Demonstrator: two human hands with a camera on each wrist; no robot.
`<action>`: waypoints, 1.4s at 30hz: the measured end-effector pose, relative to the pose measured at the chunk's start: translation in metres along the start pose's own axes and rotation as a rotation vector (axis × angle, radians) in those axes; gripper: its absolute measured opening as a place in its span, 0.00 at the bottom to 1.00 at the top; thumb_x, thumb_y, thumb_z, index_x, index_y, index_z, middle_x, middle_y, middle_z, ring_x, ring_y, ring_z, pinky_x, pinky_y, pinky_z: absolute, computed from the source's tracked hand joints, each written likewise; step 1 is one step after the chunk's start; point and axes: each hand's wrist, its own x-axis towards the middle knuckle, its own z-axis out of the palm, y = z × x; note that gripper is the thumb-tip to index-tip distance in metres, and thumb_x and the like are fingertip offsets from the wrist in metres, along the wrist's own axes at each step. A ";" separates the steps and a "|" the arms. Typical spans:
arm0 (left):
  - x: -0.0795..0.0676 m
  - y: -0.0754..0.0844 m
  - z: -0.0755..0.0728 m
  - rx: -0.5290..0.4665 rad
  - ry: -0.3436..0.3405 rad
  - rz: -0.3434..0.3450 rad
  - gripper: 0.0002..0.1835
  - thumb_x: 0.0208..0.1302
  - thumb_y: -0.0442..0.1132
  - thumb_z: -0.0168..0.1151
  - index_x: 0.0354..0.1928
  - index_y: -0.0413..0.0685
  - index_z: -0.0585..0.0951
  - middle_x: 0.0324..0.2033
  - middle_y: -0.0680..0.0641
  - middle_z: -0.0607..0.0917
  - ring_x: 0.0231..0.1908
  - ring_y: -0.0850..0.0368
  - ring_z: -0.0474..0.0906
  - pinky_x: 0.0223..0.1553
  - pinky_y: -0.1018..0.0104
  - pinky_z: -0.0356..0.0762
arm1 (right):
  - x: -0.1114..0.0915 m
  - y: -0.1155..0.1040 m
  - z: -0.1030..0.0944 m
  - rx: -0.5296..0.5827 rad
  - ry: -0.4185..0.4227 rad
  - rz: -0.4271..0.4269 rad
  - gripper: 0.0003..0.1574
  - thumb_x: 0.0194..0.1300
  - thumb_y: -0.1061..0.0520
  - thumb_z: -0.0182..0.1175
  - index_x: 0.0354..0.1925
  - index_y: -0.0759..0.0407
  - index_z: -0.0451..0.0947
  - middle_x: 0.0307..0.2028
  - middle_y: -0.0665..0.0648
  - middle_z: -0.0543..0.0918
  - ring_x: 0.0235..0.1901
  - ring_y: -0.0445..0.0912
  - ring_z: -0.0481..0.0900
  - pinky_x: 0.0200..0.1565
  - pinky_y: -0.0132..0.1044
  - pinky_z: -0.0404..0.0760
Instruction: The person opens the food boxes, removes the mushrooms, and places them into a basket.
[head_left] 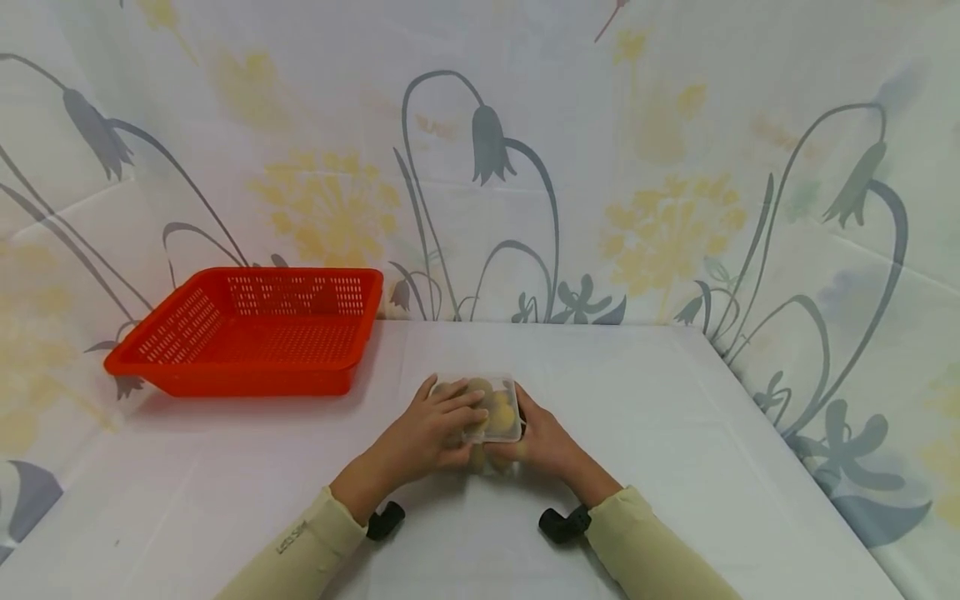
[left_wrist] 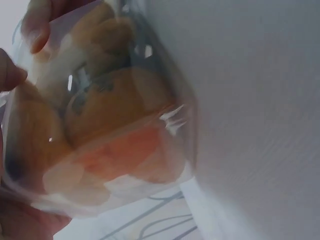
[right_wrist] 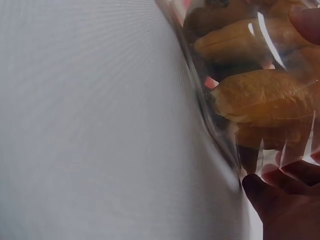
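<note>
A clear plastic box (head_left: 501, 421) stands in front of me on the white table, filled with several rounded yellow and orange-brown pieces whose kind I cannot tell. My left hand (head_left: 435, 425) lies across its top from the left, fingers spread over the lid and thumb at the near side. From the right, my right hand (head_left: 547, 442) grips the box, thumb along the near wall. The left wrist view has the box (left_wrist: 120, 100) close up and slightly blurred, fingers at its edge. Seen from the right wrist, the box (right_wrist: 225, 55) has a fingertip on top and fingers at its lower end.
A red perforated plastic basket (head_left: 258, 379) stands at the back left of the white-covered table (head_left: 675, 433). Behind and along the sides hangs a flower-printed cloth (head_left: 480, 208). A black wrist device (head_left: 564, 525) sits at the right wrist, another (head_left: 386, 521) at the left.
</note>
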 end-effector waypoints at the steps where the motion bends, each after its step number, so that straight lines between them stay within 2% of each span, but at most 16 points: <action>1: 0.000 0.000 -0.001 -0.019 -0.011 -0.006 0.19 0.57 0.41 0.66 0.53 0.53 0.82 0.60 0.47 0.80 0.65 0.44 0.70 0.66 0.31 0.57 | -0.001 0.000 0.000 0.003 -0.003 0.007 0.68 0.47 0.44 0.75 0.76 0.50 0.47 0.64 0.56 0.73 0.61 0.50 0.73 0.54 0.42 0.75; 6: 0.001 -0.001 -0.006 -0.100 -0.074 -0.065 0.19 0.61 0.45 0.64 0.54 0.55 0.81 0.62 0.48 0.78 0.67 0.46 0.68 0.70 0.35 0.52 | -0.004 -0.001 0.000 0.023 -0.019 0.015 0.71 0.47 0.44 0.76 0.77 0.50 0.43 0.65 0.56 0.72 0.59 0.49 0.74 0.54 0.42 0.75; 11: 0.006 -0.002 -0.011 -0.136 -0.124 -0.117 0.18 0.62 0.46 0.63 0.55 0.56 0.81 0.62 0.48 0.78 0.68 0.46 0.68 0.71 0.35 0.51 | -0.004 -0.001 -0.001 0.016 -0.025 0.013 0.71 0.47 0.43 0.76 0.77 0.48 0.42 0.61 0.55 0.75 0.55 0.46 0.75 0.54 0.41 0.74; 17: 0.013 -0.006 -0.019 -0.218 -0.150 -0.151 0.20 0.63 0.47 0.63 0.57 0.54 0.79 0.61 0.49 0.79 0.68 0.45 0.67 0.71 0.37 0.52 | -0.004 0.000 -0.002 0.022 -0.039 0.024 0.70 0.47 0.42 0.75 0.77 0.44 0.43 0.56 0.53 0.77 0.52 0.45 0.75 0.54 0.41 0.74; 20: 0.016 -0.012 -0.023 -0.279 -0.139 -0.186 0.22 0.62 0.46 0.64 0.58 0.52 0.79 0.62 0.50 0.78 0.68 0.46 0.67 0.71 0.39 0.55 | -0.004 0.002 -0.002 0.036 -0.051 0.007 0.68 0.48 0.43 0.75 0.76 0.43 0.44 0.57 0.52 0.77 0.54 0.46 0.75 0.56 0.44 0.74; 24: 0.014 -0.023 -0.029 -0.395 -0.105 -0.303 0.22 0.62 0.45 0.63 0.60 0.57 0.78 0.65 0.54 0.75 0.68 0.48 0.66 0.68 0.40 0.61 | -0.004 0.004 -0.001 0.046 -0.064 -0.004 0.62 0.49 0.42 0.74 0.74 0.44 0.51 0.61 0.51 0.75 0.59 0.47 0.73 0.62 0.49 0.71; 27: 0.012 -0.032 -0.031 -0.464 -0.079 -0.379 0.22 0.65 0.48 0.60 0.61 0.62 0.76 0.67 0.57 0.72 0.69 0.49 0.65 0.67 0.38 0.62 | -0.004 0.003 -0.001 0.050 -0.072 0.010 0.61 0.49 0.42 0.75 0.73 0.47 0.53 0.64 0.52 0.72 0.63 0.48 0.70 0.66 0.52 0.68; 31: 0.012 -0.043 -0.030 -0.540 -0.047 -0.407 0.22 0.69 0.55 0.53 0.62 0.62 0.75 0.67 0.53 0.72 0.70 0.46 0.64 0.67 0.36 0.60 | -0.003 0.003 -0.001 0.028 -0.064 0.033 0.70 0.47 0.40 0.75 0.76 0.51 0.45 0.70 0.55 0.65 0.69 0.51 0.65 0.70 0.53 0.63; 34: 0.014 -0.050 -0.027 -0.623 -0.023 -0.431 0.22 0.73 0.55 0.46 0.63 0.57 0.74 0.65 0.48 0.75 0.68 0.45 0.65 0.67 0.36 0.60 | -0.002 0.004 0.000 0.008 -0.054 0.042 0.74 0.46 0.38 0.75 0.77 0.49 0.39 0.73 0.56 0.61 0.71 0.52 0.61 0.71 0.54 0.60; 37: 0.017 -0.054 -0.025 -0.709 -0.004 -0.493 0.22 0.76 0.56 0.39 0.59 0.52 0.72 0.62 0.47 0.77 0.66 0.44 0.67 0.67 0.38 0.61 | -0.002 0.004 0.000 0.006 -0.054 0.037 0.74 0.46 0.39 0.75 0.77 0.46 0.38 0.73 0.56 0.61 0.71 0.52 0.61 0.71 0.56 0.59; 40: 0.021 -0.058 -0.022 -0.785 0.032 -0.520 0.22 0.77 0.56 0.34 0.54 0.48 0.69 0.60 0.45 0.77 0.65 0.45 0.69 0.68 0.40 0.62 | -0.002 0.004 -0.001 0.002 -0.056 0.028 0.73 0.48 0.40 0.75 0.77 0.46 0.38 0.73 0.58 0.61 0.71 0.53 0.62 0.71 0.57 0.60; 42: 0.022 -0.061 -0.020 -0.834 0.055 -0.515 0.22 0.77 0.57 0.34 0.53 0.47 0.67 0.62 0.45 0.77 0.65 0.45 0.71 0.68 0.42 0.63 | -0.002 0.004 -0.001 -0.005 -0.057 0.026 0.73 0.48 0.41 0.74 0.77 0.48 0.38 0.73 0.59 0.60 0.71 0.54 0.61 0.71 0.57 0.60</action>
